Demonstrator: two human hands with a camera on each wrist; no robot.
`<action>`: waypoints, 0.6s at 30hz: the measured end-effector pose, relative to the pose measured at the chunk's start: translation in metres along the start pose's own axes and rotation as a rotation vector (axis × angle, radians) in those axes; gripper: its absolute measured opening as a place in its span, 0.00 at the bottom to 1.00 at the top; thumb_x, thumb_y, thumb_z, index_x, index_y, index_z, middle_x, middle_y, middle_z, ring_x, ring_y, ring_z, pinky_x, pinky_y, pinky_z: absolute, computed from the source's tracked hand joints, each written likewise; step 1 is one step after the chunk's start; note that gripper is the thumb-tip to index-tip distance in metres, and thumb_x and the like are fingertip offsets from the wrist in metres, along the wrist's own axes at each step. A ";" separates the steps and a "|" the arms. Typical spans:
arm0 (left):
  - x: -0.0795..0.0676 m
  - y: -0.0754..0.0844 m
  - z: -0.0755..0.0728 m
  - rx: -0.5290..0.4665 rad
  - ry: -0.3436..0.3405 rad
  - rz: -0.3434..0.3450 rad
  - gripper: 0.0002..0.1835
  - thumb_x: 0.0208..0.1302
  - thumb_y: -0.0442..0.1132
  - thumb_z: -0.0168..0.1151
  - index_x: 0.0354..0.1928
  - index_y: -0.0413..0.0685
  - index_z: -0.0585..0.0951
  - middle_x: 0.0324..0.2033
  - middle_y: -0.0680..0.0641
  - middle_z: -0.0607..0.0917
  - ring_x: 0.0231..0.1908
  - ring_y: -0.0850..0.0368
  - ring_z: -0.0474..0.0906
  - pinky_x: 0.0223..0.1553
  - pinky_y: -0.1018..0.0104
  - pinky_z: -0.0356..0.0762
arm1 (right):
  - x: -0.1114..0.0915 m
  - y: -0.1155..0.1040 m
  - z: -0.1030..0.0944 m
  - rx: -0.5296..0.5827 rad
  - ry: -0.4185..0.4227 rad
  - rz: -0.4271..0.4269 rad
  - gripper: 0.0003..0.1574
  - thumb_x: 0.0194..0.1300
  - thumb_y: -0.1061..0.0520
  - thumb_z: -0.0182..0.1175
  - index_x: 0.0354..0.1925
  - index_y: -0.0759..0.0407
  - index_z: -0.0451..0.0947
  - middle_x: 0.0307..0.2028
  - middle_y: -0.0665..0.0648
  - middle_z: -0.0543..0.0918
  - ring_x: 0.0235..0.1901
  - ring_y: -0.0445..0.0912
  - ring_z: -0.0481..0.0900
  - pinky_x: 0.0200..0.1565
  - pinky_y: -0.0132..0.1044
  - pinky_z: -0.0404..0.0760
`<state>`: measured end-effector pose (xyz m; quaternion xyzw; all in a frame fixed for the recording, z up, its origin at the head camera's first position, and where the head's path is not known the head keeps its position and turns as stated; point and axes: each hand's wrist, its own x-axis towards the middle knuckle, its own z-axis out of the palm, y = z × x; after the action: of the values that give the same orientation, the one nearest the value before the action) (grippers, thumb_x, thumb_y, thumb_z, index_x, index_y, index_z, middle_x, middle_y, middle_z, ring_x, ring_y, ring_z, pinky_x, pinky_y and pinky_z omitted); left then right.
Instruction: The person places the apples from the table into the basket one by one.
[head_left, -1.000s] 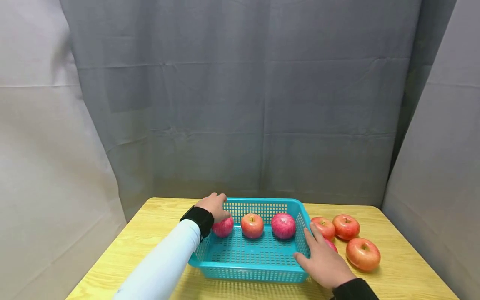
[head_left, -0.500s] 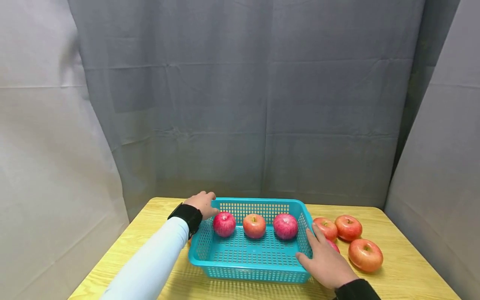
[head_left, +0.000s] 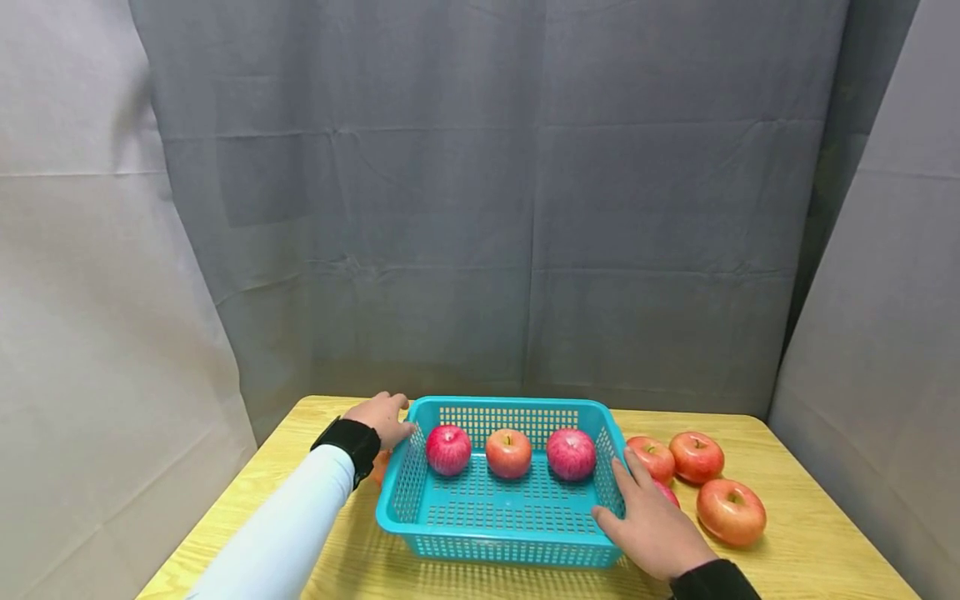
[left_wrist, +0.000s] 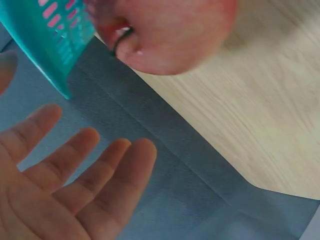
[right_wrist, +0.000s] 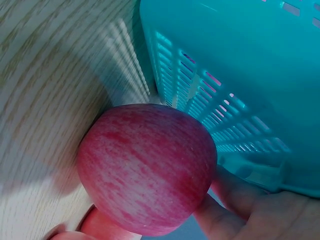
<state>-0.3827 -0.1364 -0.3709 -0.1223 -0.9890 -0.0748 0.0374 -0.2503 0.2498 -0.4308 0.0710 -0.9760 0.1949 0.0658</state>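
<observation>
The left hand point(head_left: 378, 420), loosely extended, is left of the basket point(head_left: 517, 547) beside an apple point(left_wrist: 170, 35), the outstretched right hand point(head_left: 652, 523) touching the basket's right side.

A turquoise lattice basket point(head_left: 502, 531) sits on the table point(head_left: 817, 554), pink apple point(head_left: 448, 450), orange-red apple point(head_left: 508, 453) and second pink apple point(head_left: 571, 454) rowed inside; a reddish apple point(left_wrist: 175, 35) lies outside near the left hand point(head_left: 380, 419), a magenta apple point(right_wrist: 147, 170) and three orange-red apples point(head_left: 731, 511) by the right hand point(head_left: 656, 529)
</observation>
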 end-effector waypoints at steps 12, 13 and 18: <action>-0.008 -0.024 0.011 -0.004 0.001 0.020 0.19 0.59 0.43 0.58 0.53 0.47 0.78 0.46 0.42 0.80 0.42 0.47 0.77 0.47 0.47 0.77 | 0.000 -0.001 -0.001 -0.007 -0.001 -0.005 0.56 0.61 0.27 0.52 0.70 0.66 0.54 0.71 0.69 0.47 0.63 0.64 0.56 0.53 0.66 0.69; -0.008 -0.025 0.014 -0.004 0.006 0.026 0.19 0.59 0.43 0.59 0.53 0.48 0.78 0.46 0.43 0.80 0.42 0.47 0.77 0.47 0.47 0.77 | 0.000 -0.001 -0.001 -0.006 0.003 -0.009 0.56 0.61 0.28 0.52 0.70 0.66 0.54 0.71 0.69 0.47 0.63 0.64 0.56 0.53 0.65 0.69; -0.008 -0.030 0.027 -0.013 0.019 0.041 0.20 0.60 0.47 0.62 0.53 0.49 0.78 0.45 0.43 0.79 0.41 0.47 0.77 0.45 0.48 0.77 | -0.001 -0.001 -0.001 -0.004 0.014 -0.022 0.55 0.61 0.28 0.52 0.69 0.67 0.55 0.71 0.69 0.47 0.63 0.64 0.56 0.53 0.64 0.69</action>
<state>-0.3838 -0.1632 -0.4024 -0.1419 -0.9854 -0.0816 0.0476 -0.2488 0.2498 -0.4299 0.0803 -0.9750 0.1929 0.0752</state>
